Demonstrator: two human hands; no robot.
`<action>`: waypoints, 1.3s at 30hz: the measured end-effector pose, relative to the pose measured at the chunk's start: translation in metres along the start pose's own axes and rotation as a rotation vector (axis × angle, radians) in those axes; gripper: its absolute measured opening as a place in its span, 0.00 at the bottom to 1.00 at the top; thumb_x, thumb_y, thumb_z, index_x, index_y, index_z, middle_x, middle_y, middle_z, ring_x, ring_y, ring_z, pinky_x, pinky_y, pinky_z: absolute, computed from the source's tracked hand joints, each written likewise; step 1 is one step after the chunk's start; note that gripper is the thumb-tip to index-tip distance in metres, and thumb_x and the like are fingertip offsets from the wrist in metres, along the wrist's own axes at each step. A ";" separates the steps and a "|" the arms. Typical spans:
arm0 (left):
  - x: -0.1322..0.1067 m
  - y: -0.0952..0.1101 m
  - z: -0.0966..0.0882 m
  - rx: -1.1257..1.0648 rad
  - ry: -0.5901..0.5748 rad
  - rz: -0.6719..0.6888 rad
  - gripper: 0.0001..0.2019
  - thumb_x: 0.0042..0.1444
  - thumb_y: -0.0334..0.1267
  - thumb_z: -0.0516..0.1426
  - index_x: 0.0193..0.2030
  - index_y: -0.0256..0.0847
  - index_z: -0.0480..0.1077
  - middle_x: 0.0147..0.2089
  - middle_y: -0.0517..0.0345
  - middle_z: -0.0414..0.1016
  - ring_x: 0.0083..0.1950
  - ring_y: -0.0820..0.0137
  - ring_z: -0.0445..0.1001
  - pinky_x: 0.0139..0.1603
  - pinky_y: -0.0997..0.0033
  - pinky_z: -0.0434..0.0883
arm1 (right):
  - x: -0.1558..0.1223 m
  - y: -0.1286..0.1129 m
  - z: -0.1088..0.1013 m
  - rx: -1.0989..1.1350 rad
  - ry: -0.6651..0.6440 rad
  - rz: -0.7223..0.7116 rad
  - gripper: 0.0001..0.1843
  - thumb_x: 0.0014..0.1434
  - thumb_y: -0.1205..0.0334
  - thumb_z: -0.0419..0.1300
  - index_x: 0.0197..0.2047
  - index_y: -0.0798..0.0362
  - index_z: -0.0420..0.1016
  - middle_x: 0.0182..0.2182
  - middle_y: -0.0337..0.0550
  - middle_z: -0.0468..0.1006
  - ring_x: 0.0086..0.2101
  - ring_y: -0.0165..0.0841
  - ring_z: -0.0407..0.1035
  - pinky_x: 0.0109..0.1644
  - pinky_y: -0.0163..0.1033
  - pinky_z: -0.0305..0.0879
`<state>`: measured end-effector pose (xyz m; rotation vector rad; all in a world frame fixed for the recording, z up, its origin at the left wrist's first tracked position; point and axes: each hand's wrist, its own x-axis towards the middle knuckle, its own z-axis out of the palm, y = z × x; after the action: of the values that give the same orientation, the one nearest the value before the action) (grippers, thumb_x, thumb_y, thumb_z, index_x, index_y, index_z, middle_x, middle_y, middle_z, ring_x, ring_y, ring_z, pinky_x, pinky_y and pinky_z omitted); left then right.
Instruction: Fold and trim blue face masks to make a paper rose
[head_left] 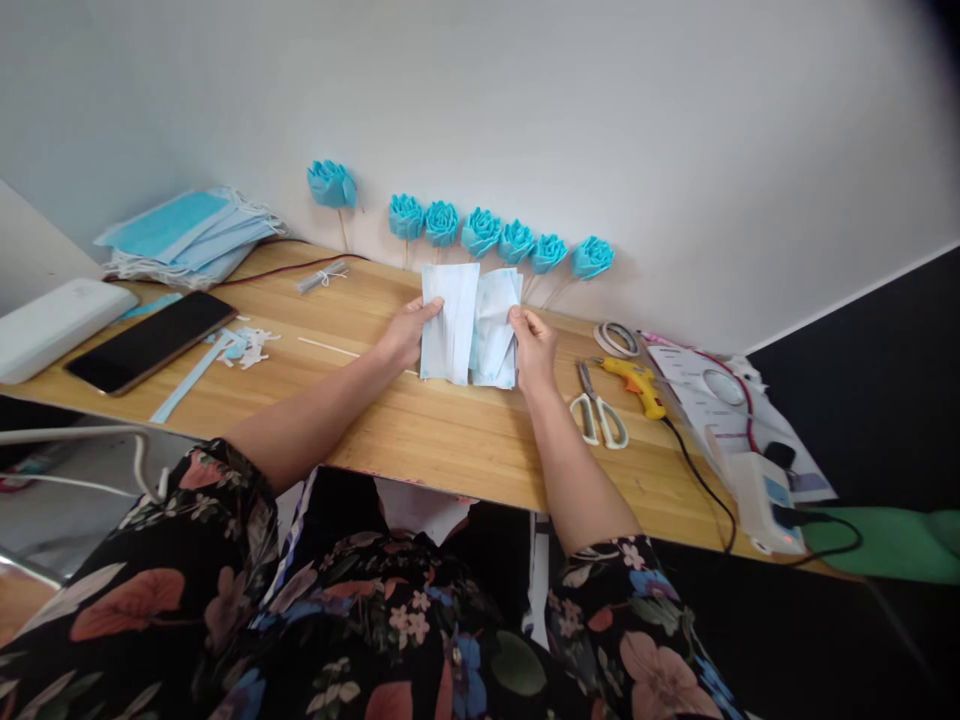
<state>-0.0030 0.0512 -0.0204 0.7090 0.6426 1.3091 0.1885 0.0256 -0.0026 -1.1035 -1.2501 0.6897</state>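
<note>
I hold a pale blue and white face mask sheet (469, 325) upright above the wooden table (420, 430), spread between both hands. My left hand (405, 335) pinches its left edge. My right hand (531, 345) pinches its right edge, fingers closed on the fabric. Behind the sheet, several blue fabric roses (480, 232) on thin stems lean against the white wall.
A stack of blue masks (187, 235) lies at the back left, with a black phone (150, 342), a white box (56, 325) and cut scraps (240, 348). To the right lie white-handled scissors (596, 410), a yellow glue gun (637, 382), tape rolls (616, 338) and a power strip (765, 495).
</note>
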 end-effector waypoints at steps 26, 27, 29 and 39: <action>0.002 -0.001 -0.001 0.019 -0.063 -0.029 0.12 0.54 0.41 0.66 0.41 0.36 0.77 0.37 0.51 0.83 0.38 0.64 0.80 0.51 0.62 0.75 | 0.000 0.000 -0.001 -0.035 -0.018 0.037 0.29 0.52 0.33 0.61 0.22 0.51 0.61 0.21 0.32 0.52 0.25 0.26 0.49 0.28 0.35 0.48; 0.002 -0.001 -0.001 0.017 -0.063 -0.033 0.12 0.54 0.41 0.66 0.41 0.36 0.77 0.37 0.51 0.83 0.39 0.63 0.80 0.52 0.62 0.75 | 0.001 0.001 -0.001 -0.033 -0.015 0.040 0.29 0.52 0.33 0.62 0.23 0.51 0.63 0.21 0.32 0.53 0.25 0.26 0.50 0.28 0.35 0.48; 0.002 -0.001 -0.001 0.012 -0.054 -0.038 0.12 0.55 0.41 0.66 0.42 0.35 0.77 0.38 0.50 0.83 0.41 0.62 0.81 0.53 0.61 0.74 | 0.001 0.001 -0.001 -0.029 -0.012 0.040 0.28 0.51 0.33 0.62 0.23 0.51 0.64 0.21 0.32 0.55 0.25 0.26 0.51 0.29 0.35 0.50; 0.004 -0.002 -0.002 -0.008 -0.043 -0.039 0.13 0.56 0.43 0.65 0.42 0.36 0.76 0.41 0.49 0.83 0.48 0.58 0.80 0.59 0.58 0.73 | 0.000 0.001 -0.001 -0.022 -0.052 0.041 0.25 0.52 0.38 0.64 0.24 0.52 0.67 0.21 0.32 0.56 0.25 0.26 0.53 0.29 0.34 0.51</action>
<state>-0.0025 0.0552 -0.0231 0.7125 0.6132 1.2573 0.1894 0.0258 -0.0030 -1.1380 -1.2851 0.7410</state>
